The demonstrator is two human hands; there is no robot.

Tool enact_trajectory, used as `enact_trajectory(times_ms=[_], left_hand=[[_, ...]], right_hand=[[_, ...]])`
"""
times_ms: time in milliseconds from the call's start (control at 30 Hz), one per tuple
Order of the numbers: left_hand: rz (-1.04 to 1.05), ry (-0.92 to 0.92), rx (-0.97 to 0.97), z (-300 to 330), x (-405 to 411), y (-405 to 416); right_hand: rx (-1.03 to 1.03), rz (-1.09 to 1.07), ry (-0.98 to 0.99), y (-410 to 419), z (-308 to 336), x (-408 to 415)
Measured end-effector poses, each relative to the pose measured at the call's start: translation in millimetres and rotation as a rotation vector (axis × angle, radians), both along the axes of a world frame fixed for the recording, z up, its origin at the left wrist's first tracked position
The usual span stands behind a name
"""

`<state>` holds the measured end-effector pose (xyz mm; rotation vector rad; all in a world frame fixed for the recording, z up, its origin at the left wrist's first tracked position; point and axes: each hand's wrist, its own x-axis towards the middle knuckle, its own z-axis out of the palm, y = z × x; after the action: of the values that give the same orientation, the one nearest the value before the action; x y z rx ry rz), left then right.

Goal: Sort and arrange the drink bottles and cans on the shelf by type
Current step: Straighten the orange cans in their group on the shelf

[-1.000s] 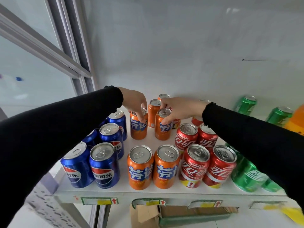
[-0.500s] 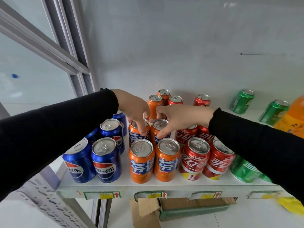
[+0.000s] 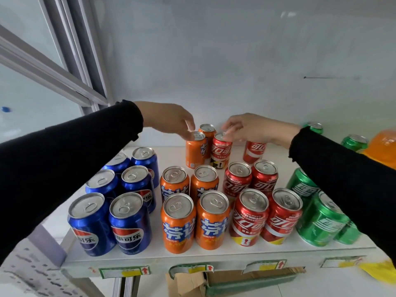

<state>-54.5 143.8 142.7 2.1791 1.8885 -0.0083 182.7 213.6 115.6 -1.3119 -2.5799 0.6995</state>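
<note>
On the white shelf (image 3: 171, 155) cans stand in rows by colour: blue cola cans (image 3: 128, 224) at the left, then orange soda cans (image 3: 179, 224), red cola cans (image 3: 249, 217) and green cans (image 3: 321, 219). At the back stand an orange can (image 3: 195, 153), another orange can (image 3: 207, 130) behind it, and a red can (image 3: 220, 153) touching them. My left hand (image 3: 171, 121) pinches the top rim of the front back-row orange can. Above the red can's top hovers my right hand (image 3: 252, 129), fingers spread and blurred. A further red can (image 3: 254, 152) stands under my right wrist.
Two green cans (image 3: 353, 142) and an orange bottle (image 3: 383, 146) stand at the back right. A grey metal frame (image 3: 81, 50) rises at the left. A torn cardboard box (image 3: 235, 281) lies below the shelf's front edge, and a white wall backs the shelf.
Both hands let go of the two orange cans they had pulled forward behind the front pair. They have reached back to the rear cans.
</note>
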Motion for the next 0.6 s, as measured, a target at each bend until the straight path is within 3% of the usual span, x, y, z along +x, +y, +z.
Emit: enact_trajectory(times_ms=[200,433,600], left_hand=[[0.076,0.017,0.087,-13.9,5.7,42.2],[0.158,0.142,-0.017,-49.7,16.8,74.3],[0.112,0.111,-0.103,-43.4,-2.0,76.0]], right_hand=[[0.037,-0.099,0.077,46.5,-16.5,-10.8],[0.053,-0.064,-0.137,74.5,-24.1,-62.7],[0.02,-0.042,-0.225,84.2,-31.3,-84.0]])
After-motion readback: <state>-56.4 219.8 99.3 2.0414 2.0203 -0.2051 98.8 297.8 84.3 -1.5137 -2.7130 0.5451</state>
